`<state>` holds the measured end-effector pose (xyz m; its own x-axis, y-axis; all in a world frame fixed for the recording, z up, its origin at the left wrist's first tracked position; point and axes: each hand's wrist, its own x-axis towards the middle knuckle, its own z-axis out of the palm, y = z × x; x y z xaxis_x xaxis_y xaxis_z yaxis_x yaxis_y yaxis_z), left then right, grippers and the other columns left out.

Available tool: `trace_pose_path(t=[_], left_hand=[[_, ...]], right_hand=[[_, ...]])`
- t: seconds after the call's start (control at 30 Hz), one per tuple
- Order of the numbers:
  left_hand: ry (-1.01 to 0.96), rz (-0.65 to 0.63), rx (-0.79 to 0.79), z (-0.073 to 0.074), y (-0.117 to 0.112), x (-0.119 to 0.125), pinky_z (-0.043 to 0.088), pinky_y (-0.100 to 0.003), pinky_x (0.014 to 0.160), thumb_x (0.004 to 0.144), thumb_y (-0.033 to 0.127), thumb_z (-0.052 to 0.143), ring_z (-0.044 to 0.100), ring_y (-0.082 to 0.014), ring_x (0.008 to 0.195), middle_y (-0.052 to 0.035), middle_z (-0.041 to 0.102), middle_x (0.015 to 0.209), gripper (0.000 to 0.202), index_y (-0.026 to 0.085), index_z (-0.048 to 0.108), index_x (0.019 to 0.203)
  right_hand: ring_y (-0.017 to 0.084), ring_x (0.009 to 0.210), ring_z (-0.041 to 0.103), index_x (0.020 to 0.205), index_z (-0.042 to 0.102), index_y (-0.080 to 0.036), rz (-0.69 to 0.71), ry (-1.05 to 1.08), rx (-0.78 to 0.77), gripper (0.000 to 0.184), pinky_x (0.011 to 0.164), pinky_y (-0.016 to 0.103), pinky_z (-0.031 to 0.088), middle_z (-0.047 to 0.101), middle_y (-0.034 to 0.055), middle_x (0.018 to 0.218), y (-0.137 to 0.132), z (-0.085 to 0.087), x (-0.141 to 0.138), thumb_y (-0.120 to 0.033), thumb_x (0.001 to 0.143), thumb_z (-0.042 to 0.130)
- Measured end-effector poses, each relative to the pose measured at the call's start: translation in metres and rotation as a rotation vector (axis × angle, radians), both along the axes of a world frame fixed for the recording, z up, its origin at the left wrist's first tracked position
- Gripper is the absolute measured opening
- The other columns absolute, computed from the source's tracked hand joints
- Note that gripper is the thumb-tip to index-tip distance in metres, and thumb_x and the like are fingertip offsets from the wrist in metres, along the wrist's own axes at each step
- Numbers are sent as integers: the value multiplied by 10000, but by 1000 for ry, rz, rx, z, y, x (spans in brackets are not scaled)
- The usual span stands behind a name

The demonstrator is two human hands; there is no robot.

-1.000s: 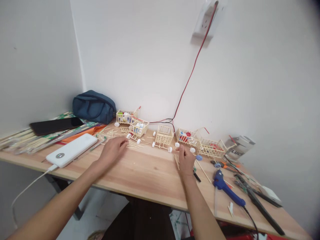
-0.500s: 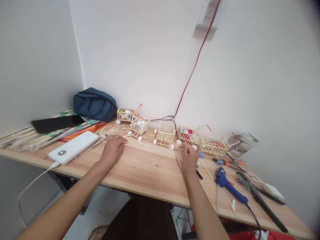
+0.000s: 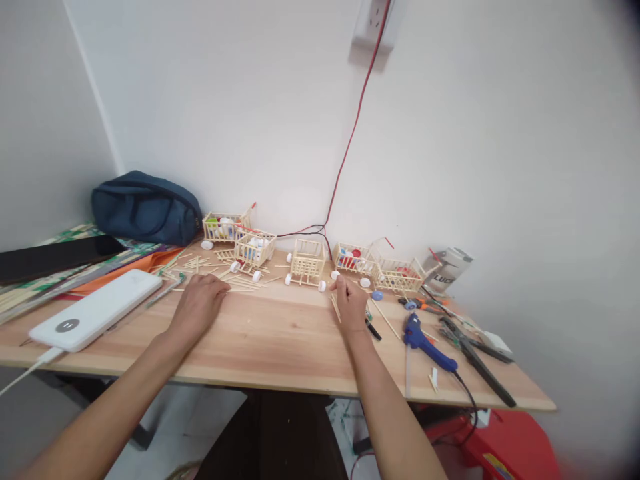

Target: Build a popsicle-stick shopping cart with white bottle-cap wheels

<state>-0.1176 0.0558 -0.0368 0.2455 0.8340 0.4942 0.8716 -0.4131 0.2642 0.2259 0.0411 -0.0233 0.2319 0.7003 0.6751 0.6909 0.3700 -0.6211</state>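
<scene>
My left hand (image 3: 199, 303) lies palm down on the tabletop, fingers loosely bent beside loose thin wooden sticks (image 3: 243, 283). Its grasp looks empty. My right hand (image 3: 351, 305) rests on its side with the fingers curled in; whatever they hold, if anything, is hidden. Beyond and between the hands stands a small empty stick-built cart (image 3: 307, 263) on white wheels. Similar carts with colourful small pieces inside stand to its left, a near one (image 3: 254, 252) and a far one (image 3: 225, 229), and to its right, two more (image 3: 356, 259) (image 3: 400, 277). A black pen-like thing (image 3: 373, 329) lies by my right wrist.
A blue glue gun (image 3: 427, 343), orange-handled pliers (image 3: 430, 305) and a long dark tool (image 3: 483, 367) lie at right. On the left are a white power bank (image 3: 100, 310), a black phone (image 3: 55, 259) and a blue pouch (image 3: 145, 208). A red-black cable (image 3: 345, 157) hangs down the wall.
The view has turned to the right, so everything sits further left in it. Both hands keep nearly the same places on the table, and the carts have not moved.
</scene>
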Motion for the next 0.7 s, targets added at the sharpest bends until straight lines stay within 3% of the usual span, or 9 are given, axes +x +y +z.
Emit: trace_pose_path(t=[0.23, 0.47, 0.7], left_hand=[[142, 17, -20, 5, -2, 5, 439, -432, 855, 921, 259, 394, 580, -306, 889, -125, 700, 939, 332, 184, 715, 884], [361, 61, -90, 22, -20, 21, 440, -393, 765, 901, 100, 370, 598, -300, 919, -127, 648, 947, 285, 166, 645, 875], [404, 63, -131, 23, -19, 24, 450, -390, 818, 901, 74, 394, 580, -292, 957, -132, 632, 1007, 236, 143, 618, 929]], right_hand=[[144, 632, 582, 642, 624, -191, 0, -12, -9, 500, 664, 270, 383, 645, 15, 639, 0, -2, 0, -470, 986, 392], [141, 640, 588, 652, 637, -189, 4, -26, -7, 513, 677, 269, 395, 676, 22, 671, 2, -4, 1, -478, 992, 385], [147, 625, 581, 646, 629, -191, 22, -40, 3, 499, 661, 279, 391, 650, 17, 634, 0, -4, 1, -480, 984, 405]])
